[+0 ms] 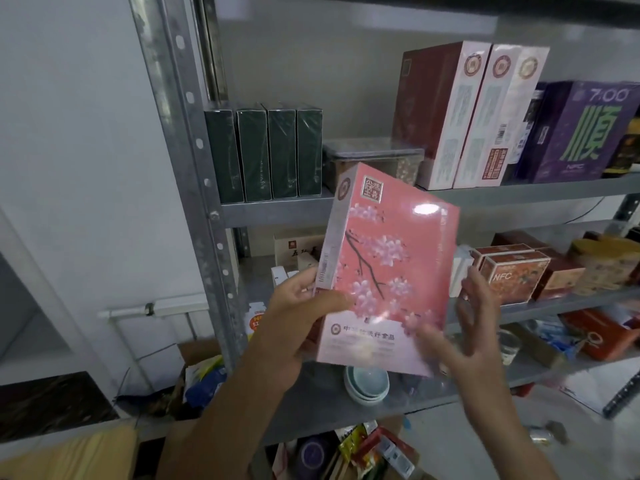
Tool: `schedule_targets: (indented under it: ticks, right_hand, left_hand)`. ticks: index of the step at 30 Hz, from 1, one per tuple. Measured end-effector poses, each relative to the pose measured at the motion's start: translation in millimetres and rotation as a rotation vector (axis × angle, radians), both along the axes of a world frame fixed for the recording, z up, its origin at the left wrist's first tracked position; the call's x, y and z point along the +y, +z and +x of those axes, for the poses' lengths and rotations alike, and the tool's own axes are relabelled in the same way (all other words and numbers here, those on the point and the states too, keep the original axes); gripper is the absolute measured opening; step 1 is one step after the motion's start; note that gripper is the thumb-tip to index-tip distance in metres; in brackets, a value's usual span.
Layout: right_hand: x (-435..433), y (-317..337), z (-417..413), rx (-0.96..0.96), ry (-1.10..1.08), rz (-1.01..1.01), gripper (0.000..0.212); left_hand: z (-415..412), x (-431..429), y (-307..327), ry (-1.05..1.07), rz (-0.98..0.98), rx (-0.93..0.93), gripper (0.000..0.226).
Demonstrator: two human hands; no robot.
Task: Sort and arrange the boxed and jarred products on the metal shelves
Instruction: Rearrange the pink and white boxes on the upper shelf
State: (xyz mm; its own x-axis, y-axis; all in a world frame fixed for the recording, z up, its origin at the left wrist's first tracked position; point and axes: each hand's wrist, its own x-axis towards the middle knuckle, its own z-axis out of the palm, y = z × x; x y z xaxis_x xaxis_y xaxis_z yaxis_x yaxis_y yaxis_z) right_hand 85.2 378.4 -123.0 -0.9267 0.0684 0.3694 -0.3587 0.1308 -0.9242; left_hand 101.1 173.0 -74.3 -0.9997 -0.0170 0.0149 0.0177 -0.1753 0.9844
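A pink box printed with blossom branches [388,268] is held up, tilted, in front of the metal shelves [277,211]. My left hand [298,317] grips its lower left edge, thumb on the front face. Beside the box's lower right edge my right hand [474,327] hovers with fingers spread and blurred; whether it touches the box is unclear. On the upper shelf stand several dark green boxes [266,154] at the left, a clear plastic tub [374,161] behind the pink box, and three tall maroon-and-pink boxes [460,116] to the right.
A purple box [585,133] stands at the upper shelf's right end. The middle shelf carries orange NFC boxes [512,275] and a yellow tin [606,261]. Stacked pale bowls [367,382] sit on the lower shelf. Packets and cartons lie on the floor below.
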Motion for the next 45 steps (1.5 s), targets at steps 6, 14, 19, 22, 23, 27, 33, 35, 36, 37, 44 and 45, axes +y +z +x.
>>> schedule_targets:
  ticks: [6, 14, 19, 22, 23, 27, 33, 35, 36, 37, 44, 45]
  right_hand:
    - [17.9, -4.0, -17.1, -0.439, 0.423, -0.521, 0.104]
    - [14.8, 2.1, -21.2, -0.331, 0.419, -0.377, 0.065]
    - [16.5, 8.5, -24.4, -0.341, 0.431, -0.341, 0.076]
    - [20.5, 8.7, -25.2, -0.342, 0.395, -0.178, 0.099]
    - [21.1, 6.8, -25.2, -0.346, 0.375, -0.148, 0.103]
    - [20.4, -1.0, -20.0, -0.291, 0.257, -0.172, 0.102]
    - [16.4, 3.1, -11.7, -0.170, -0.059, 0.072, 0.064]
    - [11.0, 4.0, -4.5, -0.153, -0.085, 0.171, 0.058]
    - [6.5, 4.9, -0.4, -0.148, -0.101, 0.232, 0.055]
    - [1.3, 6.3, 3.6, -0.145, -0.121, 0.309, 0.055]
    - [-26.3, 17.6, 24.5, -0.216, -0.264, 0.495, 0.075]
    - [-29.0, 17.4, 27.2, -0.211, -0.281, 0.529, 0.076]
  left_hand:
    - [-4.1, -0.5, -0.3, -0.238, -0.136, 0.023, 0.065]
    - [-19.1, 2.6, -13.4, -0.179, -0.203, 0.019, 0.077]
    - [-26.7, 3.8, -15.1, -0.125, -0.144, 0.094, 0.060]
    - [-31.2, 2.2, -13.5, -0.114, -0.143, 0.147, 0.057]
    - [-32.2, 1.5, -13.4, -0.121, -0.163, 0.156, 0.059]
    - [-34.2, 0.7, -9.2, -0.206, -0.253, 0.147, 0.075]
    - [-38.7, 15.7, 26.4, 0.258, -0.835, 0.629, 0.089]
    - [-41.5, 23.5, 43.2, 0.243, -0.866, 0.840, 0.072]
    - [-43.7, 28.9, 51.7, 0.257, -0.915, 0.932, 0.068]
    - [-46.8, 34.8, 60.0, 0.271, -0.962, 1.009, 0.070]
    - [-78.0, 56.4, 83.7, 0.090, -0.736, 1.056, 0.054]
    - [-82.5, 56.5, 83.1, 0.090, -0.675, 1.056, 0.053]
